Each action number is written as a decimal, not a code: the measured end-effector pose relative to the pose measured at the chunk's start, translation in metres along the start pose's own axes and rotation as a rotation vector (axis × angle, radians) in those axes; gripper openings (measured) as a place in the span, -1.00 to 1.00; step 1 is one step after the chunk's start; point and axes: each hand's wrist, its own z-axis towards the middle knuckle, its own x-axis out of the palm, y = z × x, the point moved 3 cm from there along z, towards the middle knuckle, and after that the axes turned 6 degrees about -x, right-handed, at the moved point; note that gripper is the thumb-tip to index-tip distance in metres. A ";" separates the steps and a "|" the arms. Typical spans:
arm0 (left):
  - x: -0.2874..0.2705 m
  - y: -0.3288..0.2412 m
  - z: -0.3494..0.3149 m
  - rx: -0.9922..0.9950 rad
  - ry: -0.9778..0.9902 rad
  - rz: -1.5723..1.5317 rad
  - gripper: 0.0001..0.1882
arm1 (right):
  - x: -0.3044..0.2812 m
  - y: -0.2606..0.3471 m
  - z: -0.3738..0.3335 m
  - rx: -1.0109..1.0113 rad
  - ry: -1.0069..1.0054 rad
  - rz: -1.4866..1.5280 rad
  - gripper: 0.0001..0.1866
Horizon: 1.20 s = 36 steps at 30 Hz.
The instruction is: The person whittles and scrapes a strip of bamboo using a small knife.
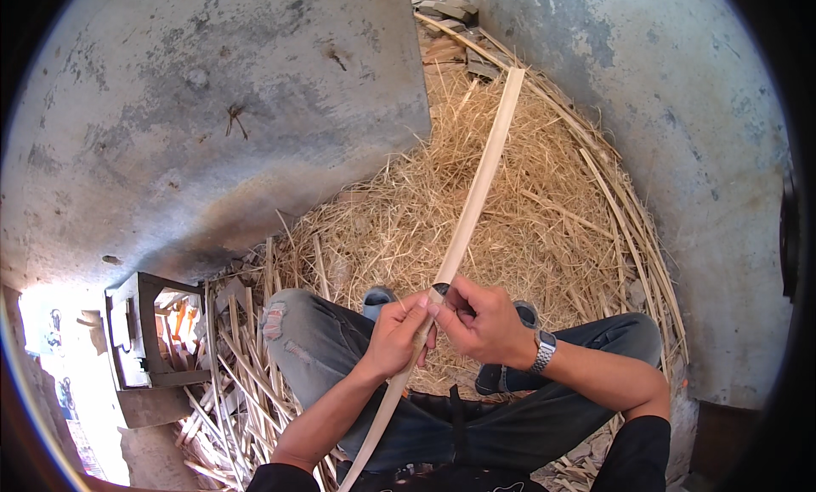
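Observation:
A long pale strip of bamboo or wood [481,186] runs slantwise from my lap up toward the far straw. My left hand [398,332] is closed around its lower part, thumb and fingers pinching it above my lap. Just beside it, my right hand [486,324], with a metal-banded watch [545,351] on the wrist, pinches the same strip from the right. Between the fingertips a small dark piece [439,289] lies across the strip. Whether it is a blade or a wrap, I cannot tell. The curled fingers of my right hand are partly hidden.
Straw-like shavings [382,220] cover the ground ahead. Long split strips [633,211] lean along the right wall [680,109], and more strips [242,390] are heaped at my left. A grey wall [212,109] and a dark metal frame [157,330] stand left; broken bricks [450,16] lie far off.

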 end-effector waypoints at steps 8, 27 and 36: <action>-0.003 -0.001 -0.001 -0.045 -0.011 -0.046 -0.59 | -0.005 -0.006 -0.001 -0.004 0.015 0.052 -0.80; -0.003 -0.003 -0.002 0.072 -0.065 0.099 -0.27 | -0.002 -0.004 0.002 0.037 -0.064 -0.004 -0.68; -0.005 0.000 -0.001 0.097 -0.066 0.148 -0.26 | 0.003 -0.008 -0.001 0.030 -0.025 0.022 -0.72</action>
